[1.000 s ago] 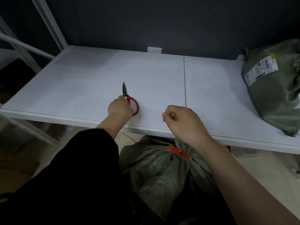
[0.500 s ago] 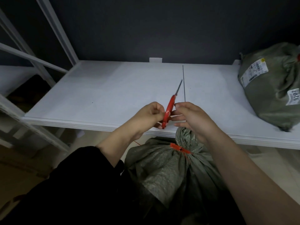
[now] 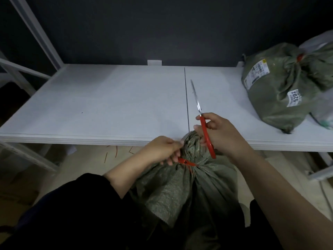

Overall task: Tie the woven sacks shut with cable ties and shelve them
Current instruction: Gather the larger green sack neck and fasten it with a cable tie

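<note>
A green woven sack (image 3: 173,188) stands in front of me below the shelf edge, its neck gathered and cinched by a red cable tie (image 3: 187,162). My left hand (image 3: 162,150) pinches the tie's loose end at the left of the neck. My right hand (image 3: 221,136) holds red-handled scissors (image 3: 205,130), blades together and pointing up and away over the shelf. The gathered top of the sack sticks up between both hands.
A white shelf board (image 3: 111,105) stretches across in front of me. At its right end lies a tied green sack (image 3: 281,87) with labels, and a white bag (image 3: 322,109) behind it. Cut red tie ends (image 3: 115,152) lie on the floor. A white rack post (image 3: 36,33) rises at left.
The scissors left the shelf in my left hand and passed to my right hand. My left hand dropped to the cable tie's end. The view shifted left and closer.
</note>
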